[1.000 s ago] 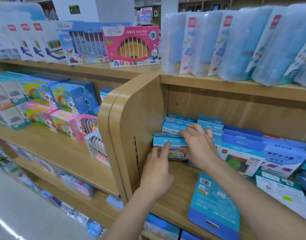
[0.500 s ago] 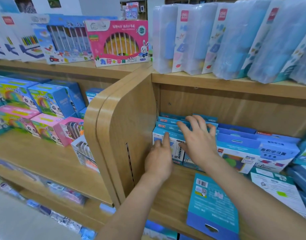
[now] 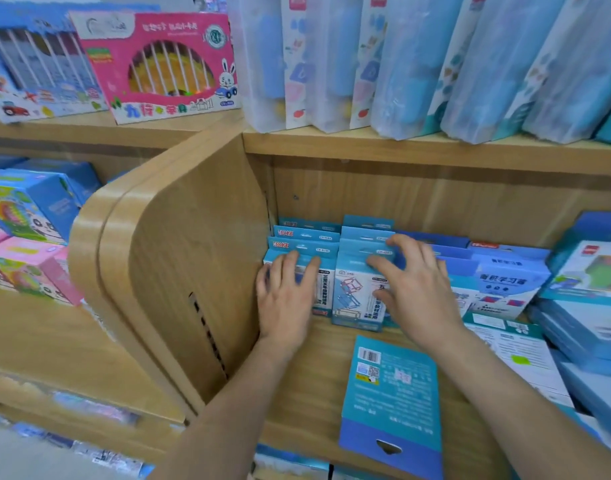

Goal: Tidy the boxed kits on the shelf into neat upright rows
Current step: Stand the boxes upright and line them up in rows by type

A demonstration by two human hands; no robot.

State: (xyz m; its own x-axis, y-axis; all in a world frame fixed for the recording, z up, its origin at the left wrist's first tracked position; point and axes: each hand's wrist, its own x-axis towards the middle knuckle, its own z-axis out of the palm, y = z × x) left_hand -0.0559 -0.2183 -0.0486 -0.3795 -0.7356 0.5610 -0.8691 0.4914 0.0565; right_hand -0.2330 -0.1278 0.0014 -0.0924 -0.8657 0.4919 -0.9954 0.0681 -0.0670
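Note:
Two rows of small blue boxed kits stand upright at the left end of the wooden shelf (image 3: pixel 317 375). My left hand (image 3: pixel 286 299) lies flat, fingers spread, against the front box of the left row (image 3: pixel 323 291), beside the shelf's side panel. My right hand (image 3: pixel 414 289) rests with curled fingers on the front box of the right row (image 3: pixel 354 299). Neither hand has a box lifted. One blue kit (image 3: pixel 394 400) lies flat, back side up, near the shelf's front edge below my right forearm.
Larger blue and white kits (image 3: pixel 504 282) lean at the right, with flat stacks (image 3: pixel 581 327) beyond. Frosted plastic cases (image 3: pixel 418 64) line the upper shelf. A curved wooden side panel (image 3: pixel 179 271) divides off the left bay with pink (image 3: pixel 158 67) and blue toy boxes (image 3: pixel 30 202).
The box my left hand held a second ago now stands upright at the front of the left row. Both hands have moved onto the front boxes. The camera has come closer.

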